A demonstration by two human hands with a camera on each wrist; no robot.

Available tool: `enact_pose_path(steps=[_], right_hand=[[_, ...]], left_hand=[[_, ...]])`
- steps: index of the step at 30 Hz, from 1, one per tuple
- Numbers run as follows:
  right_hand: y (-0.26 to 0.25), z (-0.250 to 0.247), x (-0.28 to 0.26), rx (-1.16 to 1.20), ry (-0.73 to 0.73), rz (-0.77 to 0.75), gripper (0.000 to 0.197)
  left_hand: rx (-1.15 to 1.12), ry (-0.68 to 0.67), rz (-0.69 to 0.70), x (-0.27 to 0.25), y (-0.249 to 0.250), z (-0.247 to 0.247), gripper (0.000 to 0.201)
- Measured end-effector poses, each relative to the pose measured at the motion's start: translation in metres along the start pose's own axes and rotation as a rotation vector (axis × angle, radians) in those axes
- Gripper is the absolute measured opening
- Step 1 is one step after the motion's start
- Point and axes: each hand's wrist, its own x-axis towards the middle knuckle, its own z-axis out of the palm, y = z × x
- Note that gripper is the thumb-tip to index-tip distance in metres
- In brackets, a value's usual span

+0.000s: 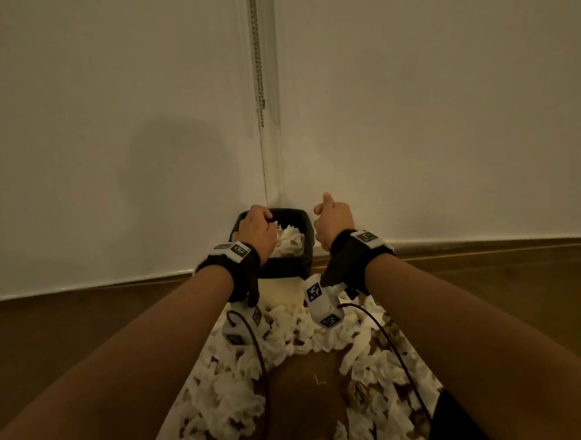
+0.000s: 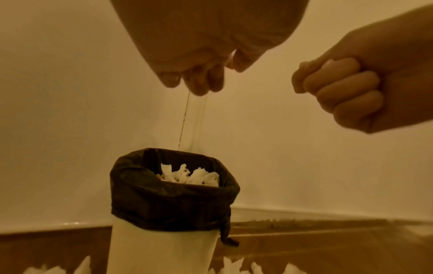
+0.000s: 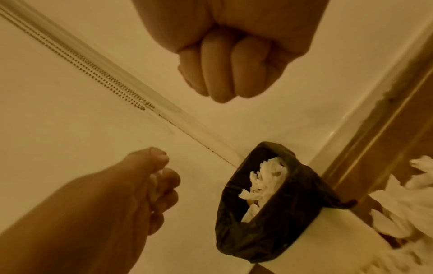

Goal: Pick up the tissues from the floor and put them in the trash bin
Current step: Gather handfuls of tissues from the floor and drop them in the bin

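Fingers (image 3: 164, 187) of left hand (image 1: 257, 232) pinch tissue (image 3: 155, 182) above trash bin (image 1: 248, 219).

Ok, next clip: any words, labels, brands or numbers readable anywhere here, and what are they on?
None: no readable text in any view.
The wrist bands and the white camera mount carry black-and-white square marker patterns, not letters or numbers.
The bin, its black bag, the tissues and the wall show no print.
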Motion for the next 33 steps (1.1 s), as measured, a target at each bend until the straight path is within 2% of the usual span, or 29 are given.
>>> enact_pose_path(steps=[2, 3, 4, 6, 8, 10, 13, 16, 20, 23, 25, 28, 33], right_hand=[[0.006, 0.005, 0.011, -0.105, 0.047, -0.072, 0.045], [0.009, 0.008, 0.017, -0.150, 0.005, -0.063, 0.041], [0.014, 0.010, 0.022, -0.217, -0.062, -0.055, 0.038], [0.024, 0.015, 0.029, -0.328, -0.251, 0.069, 0.034], [0.034, 0.021, 0.034, -0.473, -0.354, 0.156, 0.031], [0.040, 0.029, 0.039, -0.520, -0.377, 0.135, 0.038], [0.040, 0.040, 0.047, -0.763, -0.327, -0.066, 0.030], [0.043, 0.049, 0.052, -0.901, -0.236, -0.193, 0.029], [0.058, 0.057, 0.055, -0.916, -0.215, -0.206, 0.030], [0.073, 0.062, 0.057, -0.951, -0.294, -0.170, 0.036], [0.081, 0.062, 0.059, -1.007, -0.343, -0.128, 0.045], [0.083, 0.059, 0.062, -0.983, -0.353, -0.096, 0.056], [0.077, 0.055, 0.051, -0.936, -0.143, -0.211, 0.052]], left_hand=[[-0.041, -0.035, -0.049, 0.013, -0.006, 0.002, 0.027], [-0.080, -0.021, -0.077, 0.018, -0.012, 0.006, 0.025], [-0.109, 0.021, -0.100, 0.021, -0.017, 0.009, 0.020], [-0.052, 0.087, -0.126, 0.027, -0.030, 0.012, 0.018], [-0.012, -0.017, -0.076, 0.030, -0.043, 0.020, 0.026], [0.034, -0.067, -0.058, 0.034, -0.058, 0.025, 0.034], [0.024, -0.038, -0.018, 0.043, -0.069, 0.030, 0.027], [0.039, -0.015, 0.032, 0.051, -0.067, 0.037, 0.027], [0.102, -0.035, 0.026, 0.059, -0.065, 0.049, 0.030], [0.209, -0.181, -0.025, 0.060, -0.071, 0.059, 0.038], [0.223, -0.229, -0.029, 0.057, -0.077, 0.062, 0.040], [0.189, -0.142, 0.003, 0.051, -0.083, 0.061, 0.038], [0.128, 0.039, -0.008, 0.035, -0.081, 0.053, 0.028]])
